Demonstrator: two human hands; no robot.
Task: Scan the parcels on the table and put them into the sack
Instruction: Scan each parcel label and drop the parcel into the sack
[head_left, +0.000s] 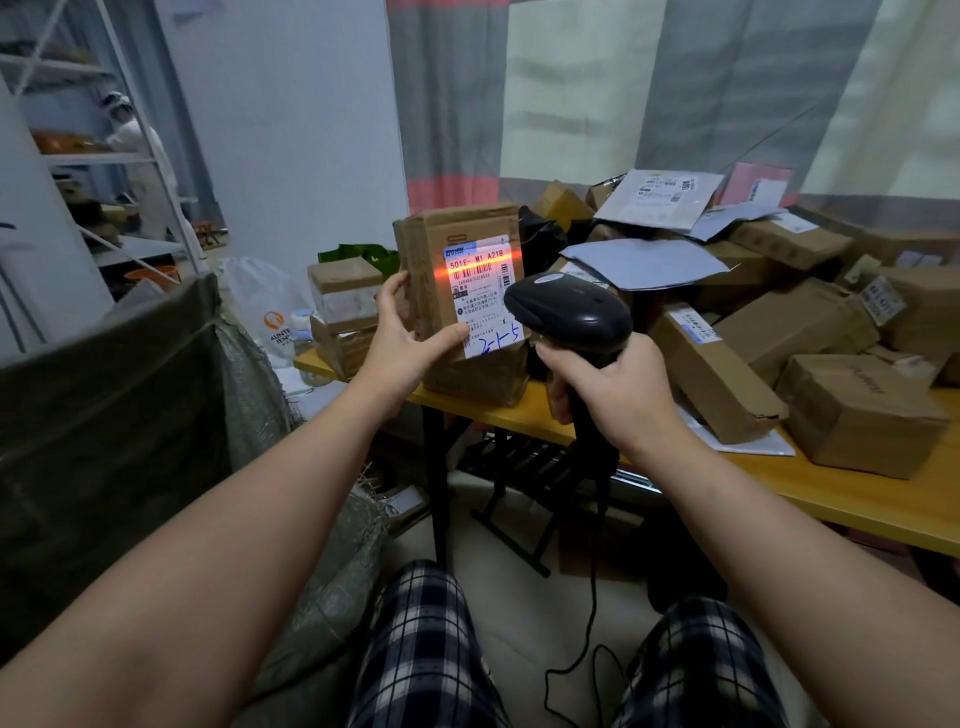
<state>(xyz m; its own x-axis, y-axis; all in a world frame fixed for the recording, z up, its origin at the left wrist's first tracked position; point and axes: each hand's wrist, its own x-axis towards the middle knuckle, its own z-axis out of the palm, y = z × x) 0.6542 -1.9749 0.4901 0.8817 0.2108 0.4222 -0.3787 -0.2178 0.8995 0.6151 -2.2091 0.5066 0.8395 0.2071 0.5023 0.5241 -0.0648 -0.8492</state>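
The cardboard parcel (478, 379) stands upright just left of the frame's centre, over the left end of the yellow table (857, 499); whether its bottom edge rests on the tabletop cannot be told; its white shipping label (480, 306) faces the camera; a red-orange scan line (470, 270) crosses the label's upper part from nine to three o'clock. The left hand (400, 338) holds the parcel from its nine o'clock side; the thumb presses the front face at the label's lower left corner; the fingers curl round the left edge toward the back. At the parcel's three o'clock, very close to it, is the black scanner (569, 312), its head aimed at the label; the right hand (610, 387) grips the handle with its fingers wrapped round it; a black cable (592, 587) hangs from the handle toward six o'clock, between two knees in dark plaid trousers (426, 649). Farther out, toward two and three o'clock, a pile of parcels (810, 322) covers the table; grey mailing bags (644, 262) lie on top of the brown boxes. At the held parcel's nine o'clock two small boxes (345, 306) are stacked on the table's corner. Toward seven and eight o'clock is the grey woven sack (254, 395), beside a dark olive sheet (104, 415); at ten o'clock stands a white metal shelf (135, 156); striped curtains (727, 78) hang behind at twelve to one o'clock.
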